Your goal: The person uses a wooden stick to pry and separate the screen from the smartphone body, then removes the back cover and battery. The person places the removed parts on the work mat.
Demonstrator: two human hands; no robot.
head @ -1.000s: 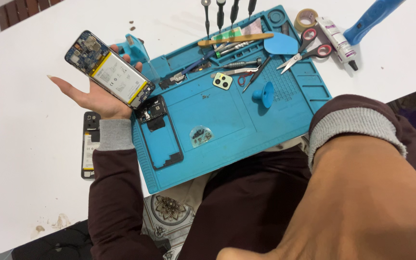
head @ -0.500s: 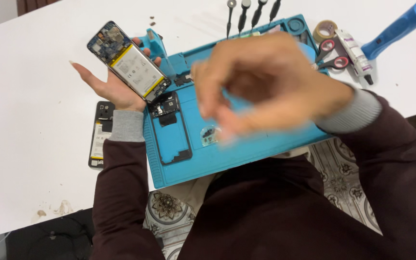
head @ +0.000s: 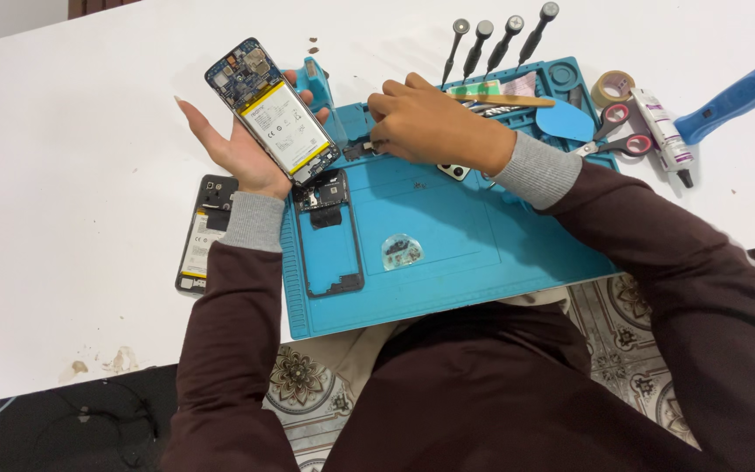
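- A second opened phone (head: 203, 234) is seen lying flat on the white table (head: 72, 218), just left of the mat, partly covered by the left sleeve.
- The left hand (head: 242, 149) is held palm up above the table near the mat's upper left corner; an opened smartphone (head: 274, 112) is cradled on the palm, the thumb set against its right edge and the fingers spread behind it.
- The smartphone is shown with its back removed: a white battery with yellow strips fills the middle, a blue circuit board sits at the top end, and the body is tilted with the top toward the upper left.
- A phone frame (head: 329, 236) with a dark component at its upper end is laid on the blue repair mat (head: 482, 262), just below the held smartphone.
- A small clear piece (head: 402, 251) is seen on the mat's middle; its kind cannot be made out.
- The right hand (head: 434, 127) is rested knuckles up on the mat's upper part, fingers curled downward; the fingertips are hidden, so whether something is pinched cannot be told.
- Four screwdrivers (head: 495, 39) are stood along the mat's top edge.
- Scissors (head: 613, 131), a tape roll (head: 612, 86), a tube (head: 661, 131) and a blue tool handle (head: 740, 92), cut off at the frame edge, are found at the right.
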